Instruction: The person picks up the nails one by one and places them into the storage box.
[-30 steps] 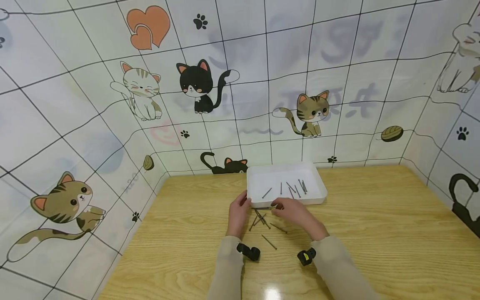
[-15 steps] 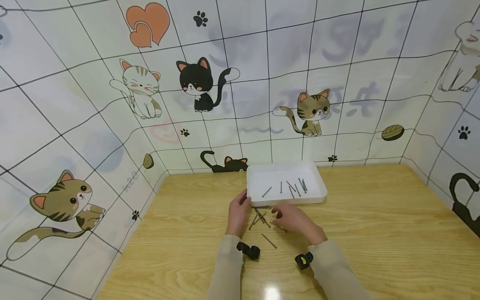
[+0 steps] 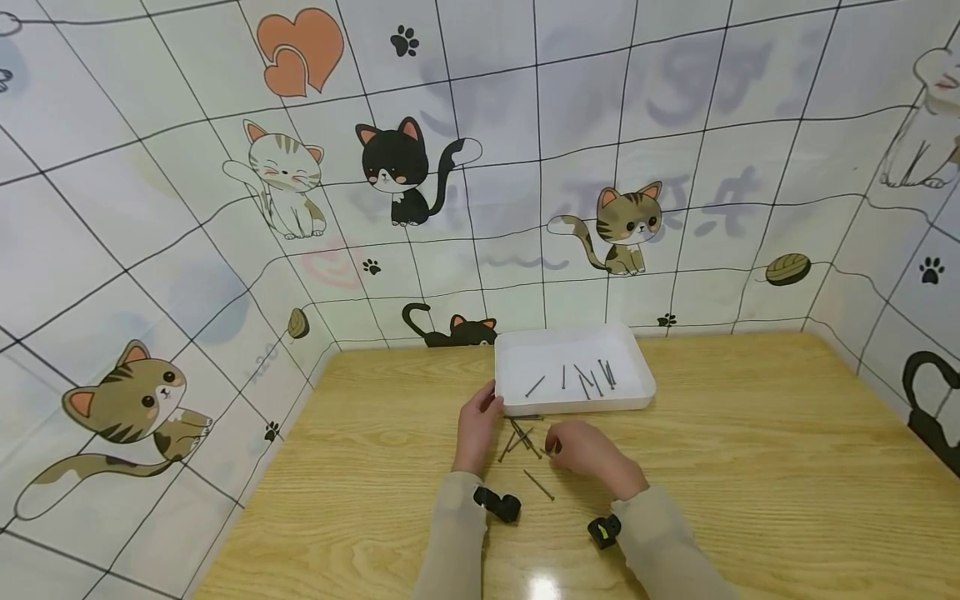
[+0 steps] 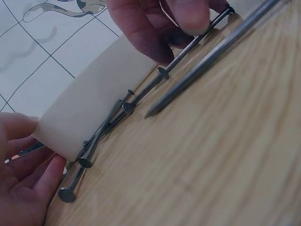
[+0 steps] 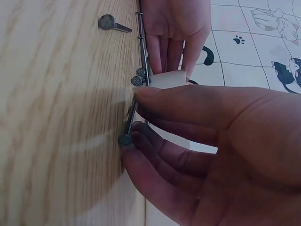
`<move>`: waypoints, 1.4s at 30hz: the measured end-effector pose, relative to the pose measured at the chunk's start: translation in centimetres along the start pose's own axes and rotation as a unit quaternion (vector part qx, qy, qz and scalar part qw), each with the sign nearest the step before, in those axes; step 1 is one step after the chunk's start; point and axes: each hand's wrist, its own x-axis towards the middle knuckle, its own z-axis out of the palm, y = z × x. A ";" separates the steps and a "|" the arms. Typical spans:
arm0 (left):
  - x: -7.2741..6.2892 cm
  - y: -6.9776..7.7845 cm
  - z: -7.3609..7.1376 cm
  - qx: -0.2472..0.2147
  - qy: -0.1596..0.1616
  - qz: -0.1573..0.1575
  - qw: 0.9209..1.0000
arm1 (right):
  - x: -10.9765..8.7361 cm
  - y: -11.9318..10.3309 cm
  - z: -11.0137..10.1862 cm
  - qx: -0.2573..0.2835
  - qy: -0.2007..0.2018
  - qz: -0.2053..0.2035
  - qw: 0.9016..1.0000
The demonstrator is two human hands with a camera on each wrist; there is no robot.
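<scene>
A white tray (image 3: 573,407) stands on the table with several nails (image 3: 583,379) lying inside it. My left hand (image 3: 477,429) holds the tray's near left corner, thumb and fingers on either side of it. In front of the tray, several loose nails (image 3: 520,439) lie crossed in a small heap. My right hand (image 3: 588,450) is low over the table just right of this heap. Its thumb and fingers pinch a nail (image 5: 130,120), which still lies close to the tabletop; in the head view the hand mostly covers that nail.
A single nail (image 3: 538,484) lies nearer the front, between the two forearms. The wooden table (image 3: 360,483) meets walls covered in a cat-print sheet (image 3: 510,192) at the back and sides. Black wrist cameras (image 3: 497,504) are strapped to both wrists.
My right hand has moved from the tray's front edge back toward me, down onto the nail right of the heap, and closed its fingers there. The left hand stays at the tray corner.
</scene>
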 end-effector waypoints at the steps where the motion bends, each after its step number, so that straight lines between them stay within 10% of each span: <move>1: 0.0 0.0 0.0 -0.001 -0.001 -0.001 1.000 | -0.1 -0.1 0.0 0.001 -0.003 -0.001 1.000; 16: -1.8 3.2 -0.5 0.000 -0.011 -0.006 1.000 | -0.4 -0.4 0.5 -0.024 0.005 -0.004 1.000; 25: -0.4 0.6 -0.2 0.002 0.006 -0.006 1.000 | -0.3 -0.6 0.7 -0.040 -0.016 0.004 0.999; 42: -0.1 0.2 0.0 0.005 0.005 0.001 1.000 | -0.5 0.5 -0.6 0.021 -0.019 0.011 1.000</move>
